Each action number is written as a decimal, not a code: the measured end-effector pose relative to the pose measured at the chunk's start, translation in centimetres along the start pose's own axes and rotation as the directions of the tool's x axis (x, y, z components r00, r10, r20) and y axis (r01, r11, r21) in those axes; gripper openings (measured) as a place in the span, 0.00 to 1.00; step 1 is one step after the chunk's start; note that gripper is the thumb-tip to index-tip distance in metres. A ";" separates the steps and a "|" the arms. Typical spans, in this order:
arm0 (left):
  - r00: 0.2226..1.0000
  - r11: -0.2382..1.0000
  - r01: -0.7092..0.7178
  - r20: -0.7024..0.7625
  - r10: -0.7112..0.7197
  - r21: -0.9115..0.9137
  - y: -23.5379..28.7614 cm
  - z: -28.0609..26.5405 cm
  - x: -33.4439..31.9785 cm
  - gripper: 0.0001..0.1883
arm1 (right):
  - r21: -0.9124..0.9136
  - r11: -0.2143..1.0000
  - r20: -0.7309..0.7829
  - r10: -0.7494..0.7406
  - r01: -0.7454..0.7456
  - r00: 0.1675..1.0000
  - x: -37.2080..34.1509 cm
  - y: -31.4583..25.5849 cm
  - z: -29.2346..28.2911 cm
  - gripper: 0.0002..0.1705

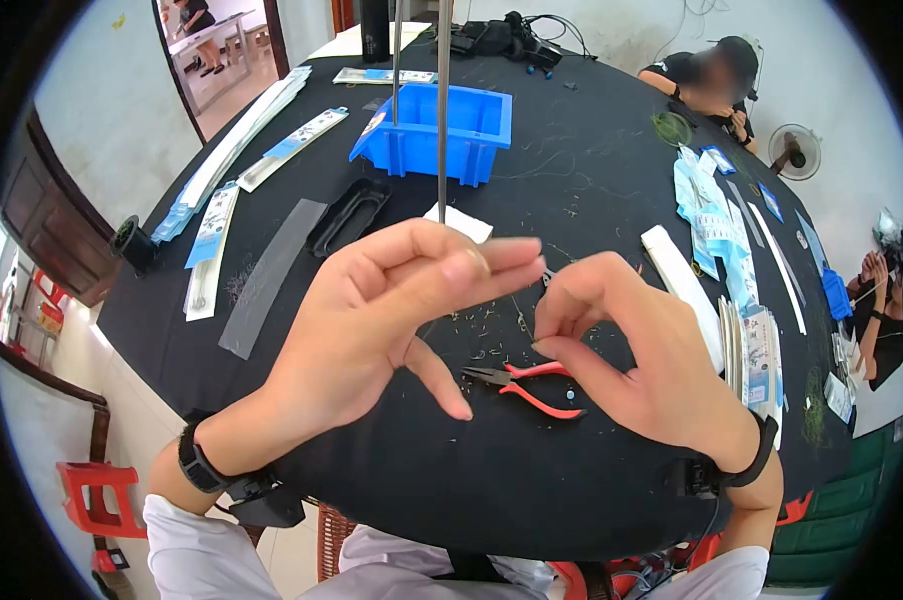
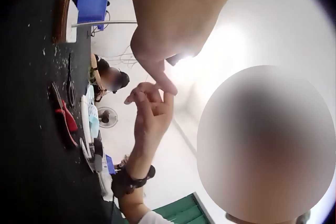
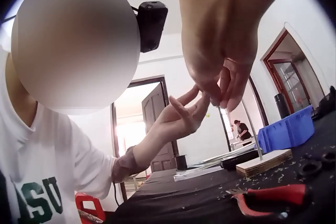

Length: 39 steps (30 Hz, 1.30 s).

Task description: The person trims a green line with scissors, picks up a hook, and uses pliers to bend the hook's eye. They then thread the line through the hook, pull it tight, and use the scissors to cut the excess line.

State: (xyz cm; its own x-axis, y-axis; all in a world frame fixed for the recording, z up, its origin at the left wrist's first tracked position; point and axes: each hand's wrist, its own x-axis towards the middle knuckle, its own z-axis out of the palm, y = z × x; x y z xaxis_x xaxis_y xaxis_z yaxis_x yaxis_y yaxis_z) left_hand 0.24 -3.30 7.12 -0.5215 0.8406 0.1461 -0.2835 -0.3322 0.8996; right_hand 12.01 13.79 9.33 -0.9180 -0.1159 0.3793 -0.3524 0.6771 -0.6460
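Left hand (image 1: 356,325) raised over black tablecloth (image 1: 411,490), two fingers stretched straight, close to right hand (image 1: 636,345); whether it grips anything, cannot tell. Right hand curled, thumb and forefinger tips together; anything between them too fine to make out. Red-handled pliers (image 1: 511,380) lie below, on the tablecloth. Blue bin (image 1: 421,150) stands beyond.

On the table (image 1: 411,500), the bin (image 1: 416,152) stands at eleven o'clock from the pliers (image 1: 507,378), the spool (image 1: 131,246) at ten, the packet stack (image 1: 757,360) at three; what look like scissors (image 2: 71,85), partly hidden, lie near one.
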 end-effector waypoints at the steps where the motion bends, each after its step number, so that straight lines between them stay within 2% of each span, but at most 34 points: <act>1: 1.000 0.986 -0.002 0.000 0.002 0.164 -0.2 -0.1 0.1 0.09 | -0.054 0.996 -0.016 -0.068 0.067 0.998 0.1 0.2 0.1 0.14; 3: 0.998 0.940 0.056 -0.035 -0.047 0.337 -0.7 0.3 -0.3 0.09 | -0.164 0.967 -0.038 -0.204 0.195 0.978 0.3 0.7 0.4 0.13; 7: 0.994 0.809 0.104 -0.096 -0.059 0.578 -1.2 0.5 -0.2 0.09 | -0.226 0.949 0.022 -0.220 0.220 0.975 0.5 1.4 1.0 0.14; 13: 0.945 0.840 0.313 -0.058 -0.322 0.443 -1.6 -0.8 0.6 0.10 | -0.244 0.918 0.099 -0.297 0.312 0.950 0.3 3.2 1.7 0.11; 18: 0.896 0.818 0.431 -0.073 -0.438 0.382 -2.1 -1.4 1.0 0.11 | -0.284 0.880 0.153 -0.351 0.381 0.924 0.2 4.0 2.1 0.10; 24: 0.842 0.802 0.530 -0.062 -0.535 0.276 -2.8 -2.1 0.9 0.11 | -0.224 0.887 0.131 -0.383 0.403 0.915 0.0 5.4 2.7 0.08; 27: 0.852 0.827 0.520 -0.070 -0.519 0.213 -3.5 -2.3 0.9 0.10 | -0.184 0.925 0.128 -0.314 0.333 0.941 -0.2 5.5 2.5 0.10; 30: 0.882 0.861 0.472 -0.103 -0.460 0.189 -4.2 -2.4 0.7 0.10 | -0.235 0.964 0.032 -0.121 0.125 0.992 -0.6 5.8 2.7 0.16; 33: 0.896 0.884 0.438 -0.157 -0.415 0.164 -4.7 -2.5 0.7 0.10 | -0.402 0.915 0.270 0.086 0.031 0.959 -1.6 5.0 2.1 0.24; 36: 0.894 0.895 0.427 -0.214 -0.394 0.132 -4.8 -2.6 0.8 0.10 | -0.467 0.883 0.374 0.148 0.048 0.916 -2.9 4.5 2.5 0.27; 39: 0.901 0.912 0.394 -0.248 -0.357 0.117 -4.9 -2.7 0.8 0.10 | -0.461 0.881 0.369 0.085 0.103 0.925 -3.3 5.5 3.1 0.24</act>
State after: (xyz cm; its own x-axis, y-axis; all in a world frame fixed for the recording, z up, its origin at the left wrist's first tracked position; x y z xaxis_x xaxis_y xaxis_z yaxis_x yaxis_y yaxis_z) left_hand -1.00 -2.15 1.71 -0.5682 0.7695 -0.2917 -0.3696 0.0781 0.9259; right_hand 12.55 15.64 2.44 -0.9467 -0.3181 0.0513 -0.3213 0.9198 -0.2252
